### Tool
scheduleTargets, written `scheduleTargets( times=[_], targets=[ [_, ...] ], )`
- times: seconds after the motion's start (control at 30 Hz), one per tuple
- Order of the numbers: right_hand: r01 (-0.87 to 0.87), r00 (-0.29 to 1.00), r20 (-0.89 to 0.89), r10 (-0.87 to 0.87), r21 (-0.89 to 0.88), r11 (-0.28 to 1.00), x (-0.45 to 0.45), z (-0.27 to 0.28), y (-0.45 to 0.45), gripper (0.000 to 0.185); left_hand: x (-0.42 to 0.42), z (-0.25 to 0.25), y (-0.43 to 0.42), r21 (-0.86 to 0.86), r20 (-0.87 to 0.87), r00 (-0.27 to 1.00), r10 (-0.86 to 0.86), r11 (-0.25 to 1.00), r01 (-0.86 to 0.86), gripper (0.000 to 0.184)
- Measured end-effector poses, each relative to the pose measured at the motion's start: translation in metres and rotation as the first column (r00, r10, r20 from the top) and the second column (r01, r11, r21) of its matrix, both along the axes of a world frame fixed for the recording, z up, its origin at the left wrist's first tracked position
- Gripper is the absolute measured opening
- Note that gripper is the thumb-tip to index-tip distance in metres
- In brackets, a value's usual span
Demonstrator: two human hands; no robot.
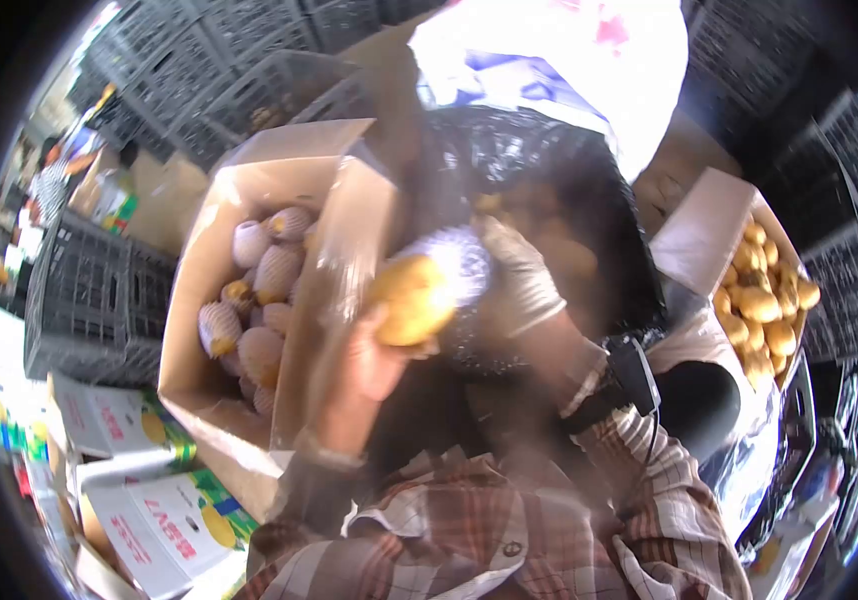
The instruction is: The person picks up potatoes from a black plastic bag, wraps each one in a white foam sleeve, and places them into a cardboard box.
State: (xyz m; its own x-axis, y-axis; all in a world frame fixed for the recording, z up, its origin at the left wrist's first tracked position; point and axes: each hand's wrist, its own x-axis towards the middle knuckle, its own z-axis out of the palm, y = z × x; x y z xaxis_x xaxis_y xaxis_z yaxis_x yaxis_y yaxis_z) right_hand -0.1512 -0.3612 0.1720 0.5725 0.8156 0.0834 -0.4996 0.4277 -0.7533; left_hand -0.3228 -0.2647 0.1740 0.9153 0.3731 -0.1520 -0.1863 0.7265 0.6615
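Note:
My left hand [374, 362] is closed around a large yellow oval fruit [411, 302], whose exact kind I cannot make out. A white foam net [457, 262] covers the fruit's upper right end. Beside it is my right hand [524, 275] in a pale glove, over the near left part of a crate lined with black plastic [639, 260]. Motion blurs its fingers, so their grip is unclear. Blurred yellowish-brown fruit [564, 245] lies inside that crate. On the left, a cardboard box [199, 290] contains several fruits in foam nets [277, 272].
A cardboard box [709, 215] at right holds several bare yellow fruits [759, 300]. Black plastic crates [174, 65] are stacked around the back and sides. A white plastic bag [639, 70] lies behind the lined crate. Printed cartons [154, 530] sit at lower left.

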Motion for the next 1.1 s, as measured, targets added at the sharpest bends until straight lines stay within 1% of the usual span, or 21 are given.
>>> scheduleTargets(
  times=[0.03,0.07,0.1,0.13,0.17,0.2,0.23,0.27,0.3,0.33,0.37,0.4,0.43,0.5,0.57,0.6,0.63,0.67,0.77,0.87,1.1],
  targets=[
    [0.156,0.927,0.350,-0.134,-0.034,0.987,-0.003,0.010,0.006,0.018,-0.013,0.001,0.019,0.071,-0.089,0.993,0.071,0.995,-0.065,0.053],
    [0.100,0.893,0.442,-0.084,-0.012,0.995,-0.024,0.031,0.009,0.016,-0.009,0.032,0.010,0.461,-0.220,0.888,0.404,0.845,-0.270,0.050],
    [0.036,0.847,0.530,-0.033,0.004,0.999,-0.050,0.045,0.012,0.015,-0.009,0.030,0.016,0.655,-0.132,0.783,0.608,0.647,-0.391,0.048],
    [0.047,0.721,0.687,-0.094,0.087,0.995,-0.071,0.043,0.019,0.016,-0.014,0.016,0.035,0.779,-0.070,0.719,0.691,0.488,-0.393,0.047],
    [0.037,0.562,0.811,-0.161,0.169,0.985,-0.083,0.041,0.026,0.017,-0.031,0.021,0.051,0.979,-0.001,0.735,0.678,0.149,-0.135,0.045],
    [0.012,0.495,0.864,-0.087,0.093,0.996,-0.085,0.045,0.031,0.018,-0.031,0.021,0.067,0.795,-0.011,0.729,0.685,0.448,-0.409,0.045],
    [-0.011,0.426,0.905,-0.008,0.014,1.000,-0.083,0.047,0.034,0.019,-0.038,0.024,0.071,0.716,-0.070,0.621,0.781,0.473,-0.514,0.045],
    [-0.125,0.495,0.868,0.036,0.031,0.992,-0.070,0.038,0.042,0.020,-0.072,0.001,0.111,0.995,0.088,0.579,0.811,-0.096,-0.016,0.046],
    [-0.073,0.491,0.871,-0.008,0.050,0.996,-0.049,0.029,0.046,0.020,-0.067,0.028,0.113,0.909,-0.090,0.491,0.866,0.273,-0.314,0.049],
    [0.048,0.385,0.921,-0.058,0.043,0.998,-0.018,0.018,0.049,0.021,-0.062,0.059,0.115,0.827,-0.282,0.476,0.833,0.463,-0.320,0.051],
    [0.230,0.300,0.945,-0.133,0.064,0.971,0.016,-0.007,0.057,0.022,-0.079,0.055,0.142,0.944,-0.250,0.501,0.829,0.323,-0.063,0.052],
    [0.354,0.390,0.913,0.122,-0.271,0.895,0.049,-0.016,0.057,0.024,-0.081,0.052,0.141,0.974,-0.196,0.425,0.884,0.126,0.188,0.053],
    [0.497,0.366,0.815,0.449,-0.579,0.646,0.083,-0.025,0.054,0.025,-0.081,0.050,0.141,0.896,-0.116,0.374,0.920,-0.065,0.439,0.054],
    [0.461,0.650,0.555,0.520,-0.831,0.311,0.121,-0.060,0.034,0.029,-0.060,0.020,0.108,0.825,-0.165,0.508,0.846,-0.164,0.540,0.059],
    [0.436,0.690,0.535,0.487,-0.845,0.309,0.112,-0.072,0.032,0.033,-0.032,0.011,0.061,0.529,-0.074,0.664,0.744,-0.535,0.659,0.066],
    [0.423,0.727,0.517,0.453,-0.856,0.298,0.101,-0.069,0.028,0.037,-0.025,0.008,0.049,0.522,-0.069,0.660,0.749,-0.536,0.663,0.066],
    [0.404,0.511,0.621,0.594,-0.784,0.472,0.086,-0.028,0.020,0.050,-0.019,0.004,0.040,0.431,-0.083,0.595,0.799,-0.509,0.745,0.069],
    [0.502,0.654,0.678,0.336,-0.721,0.479,0.063,-0.046,0.033,0.056,-0.019,0.002,0.036,0.333,-0.094,0.525,0.846,-0.470,0.817,0.071],
    [0.364,0.549,0.630,0.549,-0.772,0.522,0.000,-0.001,0.022,0.072,-0.018,0.008,0.046,0.423,-0.245,0.448,0.860,-0.321,0.847,0.073],
    [0.359,0.464,0.435,0.772,-0.889,0.285,-0.036,-0.016,0.018,0.068,-0.021,-0.007,0.066,0.412,-0.134,0.505,0.852,-0.415,0.811,0.062],
    [0.433,0.340,0.698,0.630,-0.711,0.554,-0.033,-0.025,0.002,0.042,-0.029,-0.017,0.088,0.429,-0.022,0.664,0.747,-0.593,0.682,0.047]
  ],
)
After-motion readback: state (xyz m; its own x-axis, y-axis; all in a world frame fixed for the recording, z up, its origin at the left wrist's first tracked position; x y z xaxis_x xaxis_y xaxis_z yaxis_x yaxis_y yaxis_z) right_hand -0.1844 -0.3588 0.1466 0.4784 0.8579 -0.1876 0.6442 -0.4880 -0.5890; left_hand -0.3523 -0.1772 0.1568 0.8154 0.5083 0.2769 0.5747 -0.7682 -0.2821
